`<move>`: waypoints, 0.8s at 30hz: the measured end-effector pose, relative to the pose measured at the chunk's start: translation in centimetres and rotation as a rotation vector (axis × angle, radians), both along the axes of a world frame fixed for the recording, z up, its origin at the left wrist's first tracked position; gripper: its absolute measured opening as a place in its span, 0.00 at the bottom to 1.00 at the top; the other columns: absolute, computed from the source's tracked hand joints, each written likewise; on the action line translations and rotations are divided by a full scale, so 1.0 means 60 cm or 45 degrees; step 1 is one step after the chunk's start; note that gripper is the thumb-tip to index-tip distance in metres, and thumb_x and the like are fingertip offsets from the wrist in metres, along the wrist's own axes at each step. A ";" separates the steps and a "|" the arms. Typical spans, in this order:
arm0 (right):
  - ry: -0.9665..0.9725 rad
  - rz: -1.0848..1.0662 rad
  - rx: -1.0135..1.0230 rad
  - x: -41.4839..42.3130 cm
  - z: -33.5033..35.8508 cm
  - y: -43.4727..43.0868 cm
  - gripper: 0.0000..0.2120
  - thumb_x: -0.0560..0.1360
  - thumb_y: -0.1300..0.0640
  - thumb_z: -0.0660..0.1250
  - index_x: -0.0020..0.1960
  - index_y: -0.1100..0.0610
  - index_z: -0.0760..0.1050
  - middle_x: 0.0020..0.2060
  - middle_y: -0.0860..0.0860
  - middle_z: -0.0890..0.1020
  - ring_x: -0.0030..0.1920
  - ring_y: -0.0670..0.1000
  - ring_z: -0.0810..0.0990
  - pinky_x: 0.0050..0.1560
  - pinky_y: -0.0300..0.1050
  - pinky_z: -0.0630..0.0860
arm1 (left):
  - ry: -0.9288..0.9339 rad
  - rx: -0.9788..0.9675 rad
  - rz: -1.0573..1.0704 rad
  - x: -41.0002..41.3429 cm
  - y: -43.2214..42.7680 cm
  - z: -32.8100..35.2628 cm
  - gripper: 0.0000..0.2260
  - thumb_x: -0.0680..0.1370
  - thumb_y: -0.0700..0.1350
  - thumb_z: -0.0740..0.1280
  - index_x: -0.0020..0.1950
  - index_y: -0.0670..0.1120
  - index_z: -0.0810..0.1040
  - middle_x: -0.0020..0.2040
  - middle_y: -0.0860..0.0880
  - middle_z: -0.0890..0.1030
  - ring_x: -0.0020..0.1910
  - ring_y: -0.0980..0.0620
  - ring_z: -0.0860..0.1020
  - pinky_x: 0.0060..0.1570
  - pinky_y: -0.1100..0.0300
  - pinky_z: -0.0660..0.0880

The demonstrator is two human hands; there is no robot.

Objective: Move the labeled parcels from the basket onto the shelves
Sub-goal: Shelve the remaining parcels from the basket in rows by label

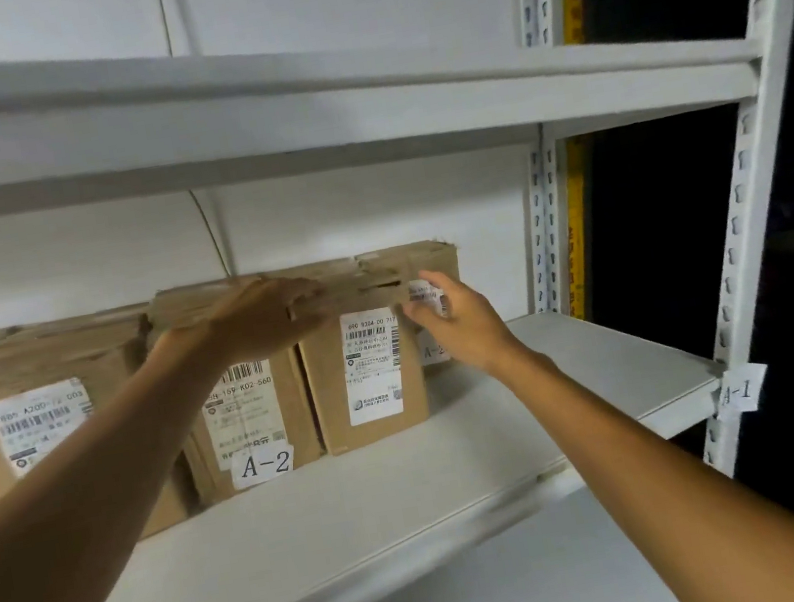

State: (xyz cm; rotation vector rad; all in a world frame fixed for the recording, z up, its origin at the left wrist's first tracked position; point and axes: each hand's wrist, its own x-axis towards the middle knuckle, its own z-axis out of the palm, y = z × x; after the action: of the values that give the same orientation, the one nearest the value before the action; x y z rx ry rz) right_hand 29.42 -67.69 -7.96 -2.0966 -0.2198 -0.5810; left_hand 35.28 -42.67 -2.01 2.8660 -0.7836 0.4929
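A row of brown cardboard parcels with white shipping labels stands on the white middle shelf (463, 467). The rightmost front parcel (374, 398) has a barcode label. Left of it is a parcel (254, 427) carrying an "A-2" tag, and a larger parcel (41, 430) stands further left. Behind the rightmost one, another parcel (409, 262) shows a blurred label. My left hand (272, 315) lies flat on top of the middle parcels, fingers straight. My right hand (456, 327) is at the right side of the rightmost parcel, fingers loosely spread and holding nothing. The basket is out of view.
An upper white shelf (304, 123) runs overhead. The perforated upright post (738, 236) at the right carries an "A-1" tag (739, 389). The middle shelf is bare to the right of the parcels. Beyond the rack it is dark.
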 end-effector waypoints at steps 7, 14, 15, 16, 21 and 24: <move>-0.024 -0.009 -0.372 -0.083 0.069 0.083 0.27 0.77 0.46 0.65 0.74 0.52 0.65 0.72 0.50 0.67 0.71 0.51 0.66 0.65 0.43 0.64 | -0.050 0.001 -0.053 -0.120 0.039 0.011 0.21 0.80 0.53 0.62 0.73 0.52 0.66 0.69 0.48 0.73 0.66 0.47 0.72 0.65 0.50 0.66; -0.078 0.217 -0.504 -0.115 0.072 0.197 0.30 0.78 0.45 0.65 0.76 0.52 0.61 0.74 0.50 0.64 0.73 0.51 0.63 0.68 0.46 0.62 | -0.014 -0.017 0.102 -0.220 0.130 0.002 0.25 0.79 0.50 0.64 0.75 0.51 0.62 0.73 0.49 0.68 0.70 0.47 0.68 0.69 0.49 0.63; -0.091 0.260 -0.499 -0.117 0.072 0.217 0.30 0.78 0.44 0.64 0.76 0.51 0.61 0.75 0.49 0.64 0.73 0.51 0.63 0.67 0.47 0.63 | -0.012 -0.019 0.148 -0.234 0.148 0.000 0.25 0.80 0.50 0.64 0.75 0.51 0.62 0.73 0.49 0.68 0.70 0.48 0.68 0.69 0.50 0.62; -0.101 0.308 -0.489 -0.119 0.074 0.237 0.30 0.78 0.44 0.64 0.76 0.50 0.60 0.75 0.49 0.64 0.73 0.52 0.63 0.66 0.46 0.64 | -0.006 -0.037 0.206 -0.248 0.168 -0.002 0.25 0.80 0.49 0.64 0.75 0.51 0.62 0.74 0.49 0.67 0.71 0.48 0.66 0.70 0.51 0.61; -0.073 0.573 -0.523 -0.151 0.080 0.341 0.30 0.77 0.44 0.64 0.76 0.50 0.60 0.73 0.51 0.67 0.71 0.54 0.67 0.62 0.46 0.67 | 0.081 -0.069 0.535 -0.338 0.273 -0.007 0.26 0.80 0.51 0.63 0.77 0.52 0.59 0.76 0.50 0.62 0.74 0.48 0.62 0.71 0.52 0.59; 0.014 0.770 -0.493 -0.175 0.065 0.416 0.30 0.78 0.44 0.64 0.76 0.49 0.59 0.72 0.52 0.69 0.70 0.54 0.70 0.66 0.48 0.69 | 0.146 -0.126 0.702 -0.396 0.326 -0.023 0.28 0.80 0.54 0.63 0.77 0.55 0.56 0.77 0.50 0.62 0.73 0.46 0.63 0.70 0.50 0.61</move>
State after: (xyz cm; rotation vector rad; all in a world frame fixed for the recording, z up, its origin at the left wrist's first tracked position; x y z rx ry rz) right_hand 18.91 -42.74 -4.05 -2.2367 -0.9841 -0.1655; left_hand 11.54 -23.11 -3.38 2.9566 0.0619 0.3990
